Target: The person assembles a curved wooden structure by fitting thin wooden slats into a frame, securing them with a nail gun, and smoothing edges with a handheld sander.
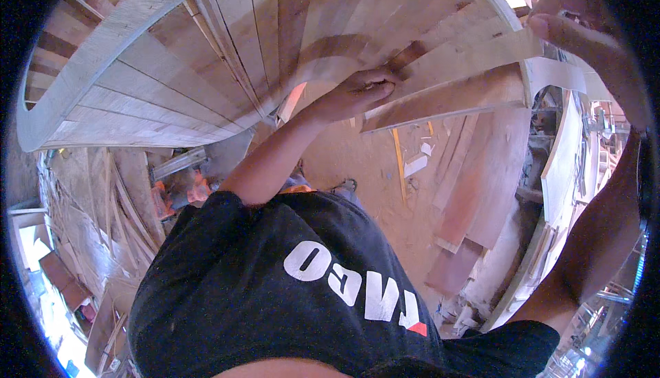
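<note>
By the wooden shell's curved rim (pixel 496 0), with open floor (pixel 344 150) below, we are reaching along a pale plank (pixel 474 60), our left hand (pixel 363 89) half-curled, our right hand (pixel 584 31) raised, thumb touching its outer end, both grips unclear.

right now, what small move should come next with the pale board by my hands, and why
Perhaps check the pale board sits evenly against the curved planked shell: your left hand is by its left end, your right hand near its right.
</note>
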Demonstrator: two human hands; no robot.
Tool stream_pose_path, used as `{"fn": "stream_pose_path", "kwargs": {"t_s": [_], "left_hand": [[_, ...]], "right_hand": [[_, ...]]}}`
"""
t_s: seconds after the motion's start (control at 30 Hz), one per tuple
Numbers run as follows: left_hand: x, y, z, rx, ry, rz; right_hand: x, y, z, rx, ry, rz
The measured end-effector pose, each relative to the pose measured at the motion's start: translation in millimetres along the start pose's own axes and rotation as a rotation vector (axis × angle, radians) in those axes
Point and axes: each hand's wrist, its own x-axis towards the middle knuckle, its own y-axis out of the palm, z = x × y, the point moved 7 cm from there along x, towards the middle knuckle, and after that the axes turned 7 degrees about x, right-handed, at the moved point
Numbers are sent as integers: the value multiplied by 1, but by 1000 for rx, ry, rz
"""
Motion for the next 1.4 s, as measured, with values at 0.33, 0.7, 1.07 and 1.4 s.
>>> {"fn": "stream_pose_path", "kwargs": {"t_s": [0.33,0.7,1.07,1.4], "left_hand": [[7,2,41,108,94,-39],[-2,18,55,104,-95,-90],[-9,9,34,340,11,-233],[3,47,-66,269,343,-464]], "right_hand": [[-2,27,-22,20,-4,-17],[-16,53,-9,91,-3,8],[-2,54,-7,69,-71,12],[-13,44,-40,295,-20,-204]]}}
